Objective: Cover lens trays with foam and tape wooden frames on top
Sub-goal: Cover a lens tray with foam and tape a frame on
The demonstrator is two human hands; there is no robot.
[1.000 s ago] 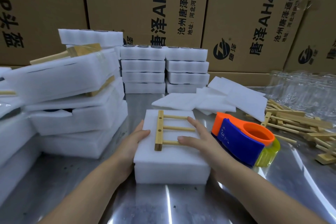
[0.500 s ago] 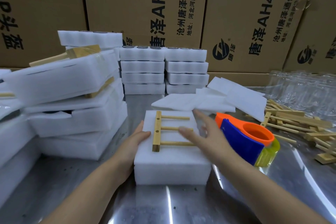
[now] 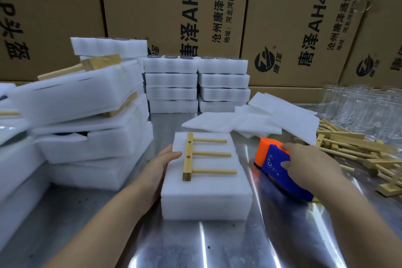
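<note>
Foam-covered tray (image 3: 206, 198) sits mid steel table (image 3: 217, 246), w/ a wooden frame (image 3: 188, 156) lying on top: bar at left, 3 dowels pointing right. L hand (image 3: 158, 167) rests against the tray's left side, thumb laid over the top edge, fingers relaxed, not clamping. R hand (image 3: 311, 167) grips the blue/orange tape dispenser (image 3: 274, 165) just right of the tray, fingers curled over it, thumb on the blue side. Loose frames (image 3: 356, 148) piled far right; foam sheets (image 3: 261, 119) lie behind the tray.
</note>
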